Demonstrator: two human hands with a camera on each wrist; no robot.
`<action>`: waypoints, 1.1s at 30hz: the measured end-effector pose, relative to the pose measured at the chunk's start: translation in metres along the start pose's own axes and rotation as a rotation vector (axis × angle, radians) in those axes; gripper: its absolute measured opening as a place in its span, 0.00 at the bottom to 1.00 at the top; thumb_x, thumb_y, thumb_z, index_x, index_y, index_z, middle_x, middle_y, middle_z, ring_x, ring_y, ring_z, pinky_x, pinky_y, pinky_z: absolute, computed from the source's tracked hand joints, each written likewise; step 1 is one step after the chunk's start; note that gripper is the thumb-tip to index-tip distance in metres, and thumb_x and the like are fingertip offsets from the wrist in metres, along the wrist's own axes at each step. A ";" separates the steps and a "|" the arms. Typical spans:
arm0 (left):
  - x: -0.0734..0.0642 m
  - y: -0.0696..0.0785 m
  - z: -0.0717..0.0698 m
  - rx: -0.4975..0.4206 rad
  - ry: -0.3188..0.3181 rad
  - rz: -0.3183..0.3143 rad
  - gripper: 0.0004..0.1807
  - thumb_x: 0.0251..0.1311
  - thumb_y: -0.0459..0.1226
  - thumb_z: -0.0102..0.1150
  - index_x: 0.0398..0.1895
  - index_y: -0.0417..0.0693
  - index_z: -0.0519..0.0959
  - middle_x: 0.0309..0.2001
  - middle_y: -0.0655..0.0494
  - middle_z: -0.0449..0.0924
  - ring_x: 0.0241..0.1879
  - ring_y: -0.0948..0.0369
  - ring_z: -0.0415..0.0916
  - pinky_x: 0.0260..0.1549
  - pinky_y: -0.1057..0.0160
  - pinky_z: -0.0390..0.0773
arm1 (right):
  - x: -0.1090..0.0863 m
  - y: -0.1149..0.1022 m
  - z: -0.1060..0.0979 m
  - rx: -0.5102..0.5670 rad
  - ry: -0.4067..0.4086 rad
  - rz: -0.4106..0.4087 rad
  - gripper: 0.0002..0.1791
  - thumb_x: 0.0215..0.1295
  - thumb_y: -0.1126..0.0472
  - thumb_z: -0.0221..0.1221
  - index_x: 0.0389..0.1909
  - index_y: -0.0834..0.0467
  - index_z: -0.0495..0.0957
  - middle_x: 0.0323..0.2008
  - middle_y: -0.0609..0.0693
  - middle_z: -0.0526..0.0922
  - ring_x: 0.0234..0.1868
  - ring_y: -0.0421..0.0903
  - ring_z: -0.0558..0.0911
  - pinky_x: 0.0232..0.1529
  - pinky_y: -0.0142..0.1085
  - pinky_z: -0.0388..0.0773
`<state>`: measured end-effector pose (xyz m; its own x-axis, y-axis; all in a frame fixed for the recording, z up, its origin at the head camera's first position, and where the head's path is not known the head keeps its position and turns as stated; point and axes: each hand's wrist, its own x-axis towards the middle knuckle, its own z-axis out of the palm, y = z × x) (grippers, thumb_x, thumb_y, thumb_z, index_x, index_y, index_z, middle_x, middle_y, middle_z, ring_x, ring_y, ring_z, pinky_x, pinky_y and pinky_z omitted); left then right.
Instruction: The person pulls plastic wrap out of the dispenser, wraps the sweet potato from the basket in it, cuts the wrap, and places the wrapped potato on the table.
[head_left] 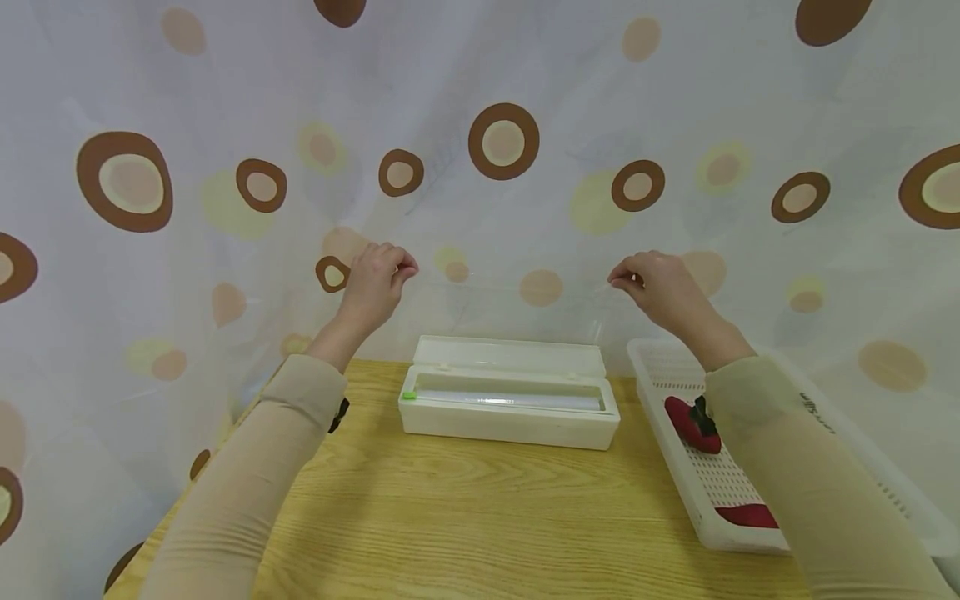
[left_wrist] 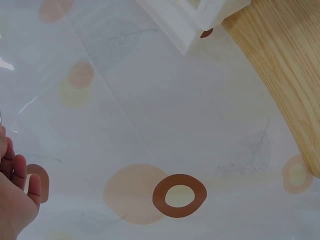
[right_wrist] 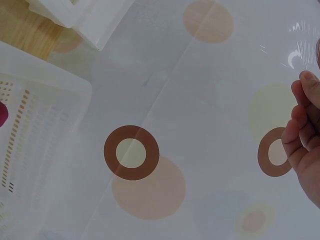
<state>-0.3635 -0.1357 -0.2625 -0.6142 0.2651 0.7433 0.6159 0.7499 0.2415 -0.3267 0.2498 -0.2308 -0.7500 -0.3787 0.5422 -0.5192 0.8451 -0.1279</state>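
Note:
My left hand (head_left: 378,279) and right hand (head_left: 663,287) are raised apart in front of the curtain, each pinching an edge of a clear sheet of plastic wrap (right_wrist: 299,55). The sheet is nearly invisible; only glints and fine creases show beside the fingers. Below and between the hands, a long white wrap box (head_left: 510,427) sits on the table, its lid (head_left: 510,357) tipped back. Inside lies a shiny roll of plastic wrap (head_left: 510,402). A small green slider (head_left: 408,395) is at the box's left end.
A white slotted basket (head_left: 678,483) stands at the right, partly under my right forearm. It holds dark-red elongated items (head_left: 684,423), whose kind I cannot tell. The wooden table (head_left: 465,517) ends at a patterned plastic curtain (head_left: 442,67) behind and to the left.

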 end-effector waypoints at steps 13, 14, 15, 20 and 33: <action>0.001 0.000 0.000 -0.004 -0.004 -0.008 0.04 0.59 0.33 0.60 0.32 0.40 0.80 0.33 0.46 0.79 0.38 0.49 0.70 0.42 0.51 0.68 | 0.001 0.002 0.001 0.006 0.001 0.005 0.04 0.60 0.69 0.61 0.34 0.64 0.82 0.33 0.58 0.84 0.34 0.53 0.77 0.38 0.46 0.74; 0.001 0.000 0.000 -0.004 -0.006 -0.008 0.04 0.59 0.34 0.60 0.32 0.40 0.80 0.33 0.46 0.79 0.38 0.49 0.70 0.42 0.51 0.68 | 0.001 0.002 0.001 0.006 0.001 0.005 0.04 0.60 0.69 0.61 0.34 0.64 0.82 0.33 0.58 0.84 0.34 0.53 0.77 0.38 0.46 0.74; 0.001 0.000 0.001 -0.004 -0.006 -0.007 0.04 0.59 0.34 0.60 0.32 0.40 0.80 0.33 0.46 0.79 0.38 0.49 0.70 0.42 0.51 0.68 | 0.000 0.002 0.000 0.007 0.001 0.004 0.04 0.60 0.69 0.61 0.34 0.64 0.82 0.33 0.58 0.84 0.34 0.53 0.77 0.38 0.46 0.74; 0.001 0.000 0.001 -0.002 -0.008 -0.005 0.05 0.60 0.34 0.60 0.32 0.40 0.80 0.33 0.46 0.79 0.38 0.49 0.70 0.42 0.51 0.68 | 0.000 0.002 0.000 0.009 0.002 0.003 0.04 0.60 0.68 0.61 0.34 0.64 0.82 0.33 0.58 0.84 0.34 0.53 0.77 0.38 0.46 0.74; 0.001 0.000 0.000 -0.002 0.002 -0.012 0.05 0.60 0.34 0.59 0.32 0.41 0.79 0.34 0.46 0.79 0.39 0.48 0.70 0.41 0.51 0.68 | 0.001 0.001 -0.001 0.010 -0.001 0.016 0.04 0.60 0.69 0.61 0.35 0.64 0.82 0.34 0.59 0.84 0.35 0.54 0.77 0.39 0.47 0.74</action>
<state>-0.3642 -0.1352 -0.2616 -0.6205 0.2551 0.7416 0.6095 0.7519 0.2513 -0.3276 0.2511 -0.2292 -0.7586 -0.3661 0.5389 -0.5114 0.8471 -0.1444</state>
